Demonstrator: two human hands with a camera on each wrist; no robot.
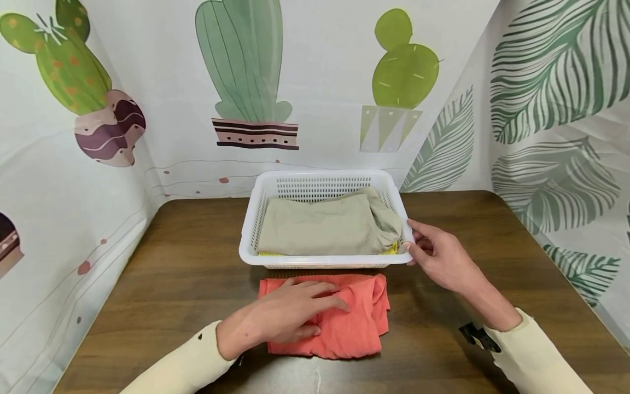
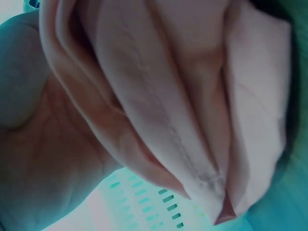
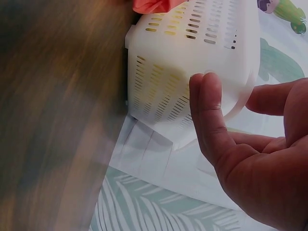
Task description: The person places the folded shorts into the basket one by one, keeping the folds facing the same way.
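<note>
A white plastic basket (image 1: pixel 325 260) with slotted walls stands at the back of the table. My right hand (image 1: pixel 443 260) pinches the rim at its right front corner, thumb on one side and fingers on the other; the right wrist view shows those fingers (image 3: pixel 209 98) against the outer wall. Inside lies a folded beige garment (image 1: pixel 315 224), with a bit of yellow fabric (image 1: pixel 392 249) peeking out beneath it. In front of the basket is a folded coral-red garment (image 1: pixel 351 331). My left hand (image 1: pixel 290 312) rests on its left part, fingers spread and slightly bent. Stitched folds fill the left wrist view.
The brown wooden table (image 1: pixel 182 273) extends to both sides of the basket. A white cloth backdrop (image 1: pixel 330 82) printed with cacti and leaves rises behind the table and along its sides, close behind the basket.
</note>
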